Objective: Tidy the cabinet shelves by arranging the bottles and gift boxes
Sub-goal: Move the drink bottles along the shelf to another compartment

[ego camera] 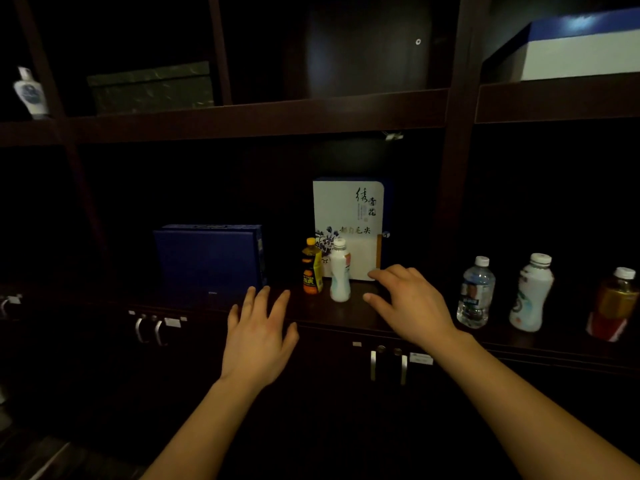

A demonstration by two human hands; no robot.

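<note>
On the dark lower shelf (363, 318) stand a blue gift box (207, 258) and a taller white gift box (348, 216) with calligraphy. In front of the white box stand a small yellow bottle (311, 266) and a white bottle (340, 271). My left hand (258, 336) hovers open, fingers spread, just below and left of the two bottles, holding nothing. My right hand (408, 301) is open over the shelf, to the right of the white bottle, fingertips near the white box's lower corner.
Further right on the shelf stand a clear water bottle (475, 292), a white bottle (531, 294) and an amber bottle (613, 304). Upper shelves hold a dark green box (150, 88), a blue-and-white box (575, 50) and a porcelain bottle (30, 93). Cabinet doors with handles (388, 365) lie below.
</note>
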